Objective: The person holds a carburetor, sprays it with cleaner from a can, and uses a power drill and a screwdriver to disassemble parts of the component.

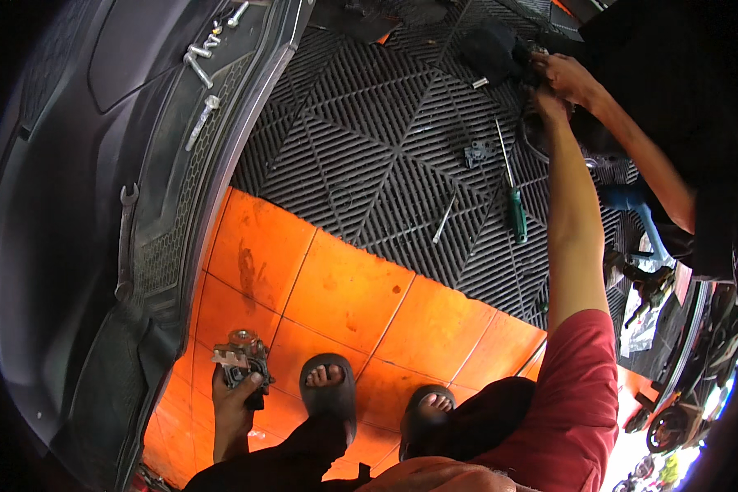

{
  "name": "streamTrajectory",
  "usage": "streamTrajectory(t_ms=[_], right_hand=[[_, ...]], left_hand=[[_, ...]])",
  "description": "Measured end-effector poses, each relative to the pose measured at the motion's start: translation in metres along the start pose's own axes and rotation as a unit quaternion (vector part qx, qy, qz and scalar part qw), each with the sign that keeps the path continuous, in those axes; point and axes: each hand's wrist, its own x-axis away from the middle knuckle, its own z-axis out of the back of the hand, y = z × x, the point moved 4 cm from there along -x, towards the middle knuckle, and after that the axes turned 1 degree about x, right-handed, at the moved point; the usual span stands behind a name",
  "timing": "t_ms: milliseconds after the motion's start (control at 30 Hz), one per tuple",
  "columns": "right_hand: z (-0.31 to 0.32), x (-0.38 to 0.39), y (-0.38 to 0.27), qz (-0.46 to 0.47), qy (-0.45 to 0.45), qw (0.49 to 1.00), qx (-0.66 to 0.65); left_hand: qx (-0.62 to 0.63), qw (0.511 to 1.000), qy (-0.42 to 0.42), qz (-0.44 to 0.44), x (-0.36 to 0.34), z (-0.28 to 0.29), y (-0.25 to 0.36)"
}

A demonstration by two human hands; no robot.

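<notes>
Orange floor tiles (344, 295) fill the near ground of this workshop, giving way farther off to black ribbed matting (361, 139). On the left, a dark plastic body panel (74, 164) lies with several loose bolts (202, 66) resting along its far edge and a small spanner (127, 215) on its inner rim. Out on the matting sit a green-handled screwdriver (512, 184), a thin metal rod (444, 218) just left of it, and a small dark bracket (477, 152) beyond.

The person stands in black sandals (330, 394). The left hand (236, 402) hangs low at the near left, fingers wrapped shut around a small metal part with a glassy round top (239, 354), possibly a carburettor; it is held above the tiles, close to the panel's edge. The right hand (549, 105) reaches far out to the upper right, into dark machinery beside another person's hand (567, 75). Whether its fingers pinch anything there I cannot tell; they are buried in shadow.

Risks, as I judge them: the part is gripped one-handed while attention goes elsewhere, so a slackened grip could drop it onto hard tile. The bolts sit unsecured on a sloping panel and could roll away if it is nudged. Two hands crowded in one tight spot could knock or pinch each other.
</notes>
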Motion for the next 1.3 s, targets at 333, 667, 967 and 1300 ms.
streamTrajectory(t_ms=[333, 667, 967, 1300], right_hand=[[0.036, 0.013, -0.009, -0.179, 0.061, 0.970, -0.154], [0.098, 0.192, -0.061, 0.016, -0.172, 0.830, -0.530], [0.100, 0.247, -0.104, 0.276, -0.184, 0.878, -0.345], [0.162, 0.368, -0.129, -0.010, -0.369, 0.510, -0.777]], left_hand=[[0.029, 0.999, 0.006, 0.018, 0.007, -0.008, -0.004], [-0.002, 0.998, -0.055, 0.038, -0.010, -0.034, 0.002], [-0.041, 0.988, -0.151, 0.014, -0.021, -0.084, 0.002], [0.208, 0.934, -0.289, 0.015, -0.004, -0.108, 0.001]])
